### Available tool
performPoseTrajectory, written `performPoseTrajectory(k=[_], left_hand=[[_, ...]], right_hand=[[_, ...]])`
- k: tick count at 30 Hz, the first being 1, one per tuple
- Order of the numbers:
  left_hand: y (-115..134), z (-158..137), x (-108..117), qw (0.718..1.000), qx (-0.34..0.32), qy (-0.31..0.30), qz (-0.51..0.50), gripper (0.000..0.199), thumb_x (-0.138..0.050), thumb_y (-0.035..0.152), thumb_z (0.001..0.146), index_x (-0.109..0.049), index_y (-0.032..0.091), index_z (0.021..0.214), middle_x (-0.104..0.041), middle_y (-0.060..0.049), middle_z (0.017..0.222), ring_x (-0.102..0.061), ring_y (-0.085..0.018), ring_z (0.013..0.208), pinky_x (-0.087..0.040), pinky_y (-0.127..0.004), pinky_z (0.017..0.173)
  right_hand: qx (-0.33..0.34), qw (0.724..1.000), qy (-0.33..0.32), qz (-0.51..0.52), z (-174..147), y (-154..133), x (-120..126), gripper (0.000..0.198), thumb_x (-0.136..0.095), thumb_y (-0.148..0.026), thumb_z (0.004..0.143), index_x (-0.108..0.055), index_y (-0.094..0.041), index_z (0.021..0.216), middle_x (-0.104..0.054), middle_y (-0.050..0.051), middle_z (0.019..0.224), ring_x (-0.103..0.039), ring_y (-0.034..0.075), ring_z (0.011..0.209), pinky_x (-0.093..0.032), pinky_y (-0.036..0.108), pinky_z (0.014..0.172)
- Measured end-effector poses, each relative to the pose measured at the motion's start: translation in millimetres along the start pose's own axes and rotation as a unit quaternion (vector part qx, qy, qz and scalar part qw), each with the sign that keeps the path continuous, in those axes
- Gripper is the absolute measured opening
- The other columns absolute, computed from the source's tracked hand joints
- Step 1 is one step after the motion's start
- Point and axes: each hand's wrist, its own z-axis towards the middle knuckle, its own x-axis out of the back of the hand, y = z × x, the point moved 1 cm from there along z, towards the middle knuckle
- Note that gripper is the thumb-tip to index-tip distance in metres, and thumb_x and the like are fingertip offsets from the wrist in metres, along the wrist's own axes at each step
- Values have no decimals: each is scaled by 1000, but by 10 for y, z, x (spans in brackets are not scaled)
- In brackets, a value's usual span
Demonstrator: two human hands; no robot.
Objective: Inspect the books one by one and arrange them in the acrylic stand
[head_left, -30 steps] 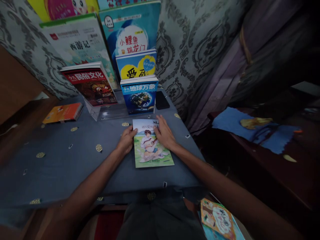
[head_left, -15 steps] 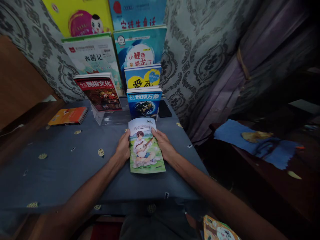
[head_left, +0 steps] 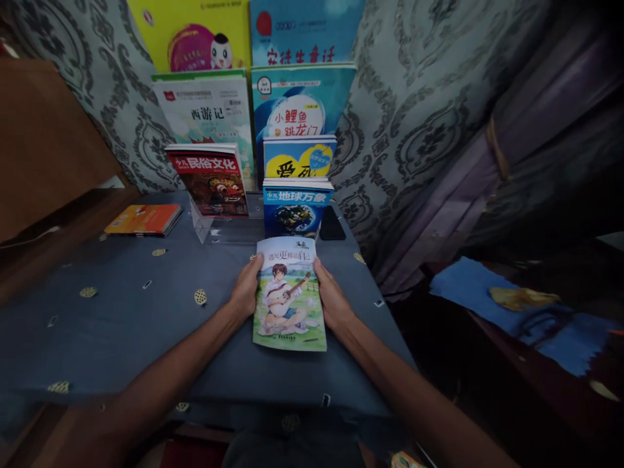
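Observation:
Between my two hands is a thin paperback book (head_left: 288,296), its cover facing me, with a drawn figure playing a guitar on grass. My left hand (head_left: 247,286) grips its left edge, thumb at the cover's side. On the opposite edge my right hand (head_left: 334,296) holds it the same way; the other fingers of both hands are mostly hidden behind. Just beyond the book's top edge stands a blue book with a globe (head_left: 295,211). To its left, a red-titled book (head_left: 214,185) leans in a clear acrylic stand (head_left: 229,231).
More picture books, including a yellow one (head_left: 195,32) and a teal one (head_left: 302,97), rise in tiers behind. A dark phone (head_left: 333,224) lies right of the stand. Orange books (head_left: 143,220) lie at left on the grey tablecloth (head_left: 121,325). A blue cloth (head_left: 468,292) rests at right.
The view has turned slightly, so the stand and table appear shifted right. My right thumb has slid off the cover toward the edge, uncovering the title's end. Both hands still hold the book.

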Motion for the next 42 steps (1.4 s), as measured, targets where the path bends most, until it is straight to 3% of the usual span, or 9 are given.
performPoseTrajectory(k=[9, 14, 17, 20, 27, 34, 36, 38, 42], left_hand=[[-15, 33, 30, 998, -34, -17, 52, 46, -89, 43, 67, -66, 16, 97, -76, -4, 80, -73, -22, 74, -59, -32, 74], [9, 106, 118, 981, -106, -3, 165, 50, -86, 37, 68, -60, 21, 107, -73, -1, 87, -69, -18, 74, -54, -27, 70], [18, 166, 170, 961, -156, 2, 228, 50, -75, 31, 74, -54, 22, 119, -71, -3, 100, -69, -21, 89, -55, -32, 81], [16, 187, 208, 900, -239, -21, 365, 41, -65, 27, 80, -57, 21, 120, -68, -8, 117, -64, -25, 114, -49, -41, 103], [-99, -49, 148, 663, -381, -93, 638, 35, -51, 34, 97, -61, 17, 126, -51, -19, 150, -41, -33, 146, -31, -56, 121], [-110, -128, 91, 574, -358, -138, 724, 41, -43, 36, 103, -55, 18, 138, -52, -16, 152, -43, -30, 147, -33, -55, 121], [-81, -102, 101, 555, -349, -151, 740, 41, -42, 37, 104, -55, 19, 139, -51, -15, 154, -42, -29, 148, -33, -55, 121], [-49, -66, 118, 542, -343, -171, 748, 42, -41, 37, 104, -54, 21, 141, -51, -13, 155, -41, -27, 148, -31, -54, 123], [2, 15, 153, 540, -321, -206, 751, 44, -37, 38, 106, -53, 20, 143, -48, -12, 157, -39, -25, 149, -26, -50, 125]], right_hand=[[31, 998, -22, -41, -44, -178, 83, 45, -87, -56, 62, -72, -22, 86, -81, 6, 90, -76, 32, 94, -63, 42, 78], [30, 997, -16, -65, -23, -173, 135, 43, -88, -55, 60, -69, -21, 79, -80, 5, 82, -76, 30, 89, -62, 38, 73], [15, 997, -2, -73, 24, -125, 180, 44, -89, -54, 56, -68, -21, 75, -78, 4, 76, -76, 28, 83, -60, 35, 68], [20, 996, 13, -87, 67, -88, 222, 41, -88, -52, 57, -66, -21, 74, -77, 3, 74, -74, 26, 73, -58, 32, 59], [11, 991, 8, -130, 82, -52, 288, 39, -86, -39, 59, -64, -24, 88, -69, -5, 61, -66, 18, 55, -52, 26, 50], [26, 978, -20, -205, 160, -32, 385, 40, -76, -36, 68, -60, -21, 102, -64, -6, 64, -62, 15, 57, -49, 25, 52], [55, 960, -11, -273, 170, -31, 405, 41, -69, -32, 75, -57, -21, 113, -65, -4, 69, -63, 18, 61, -52, 28, 56], [118, 917, 4, -380, 134, -39, 421, 45, -64, -26, 79, -55, -21, 123, -68, -1, 77, -66, 20, 70, -56, 34, 65], [248, 770, -13, -588, -106, -82, 471, 38, -61, -25, 88, -62, -18, 125, -69, 12, 109, -68, 29, 100, -56, 47, 90]])
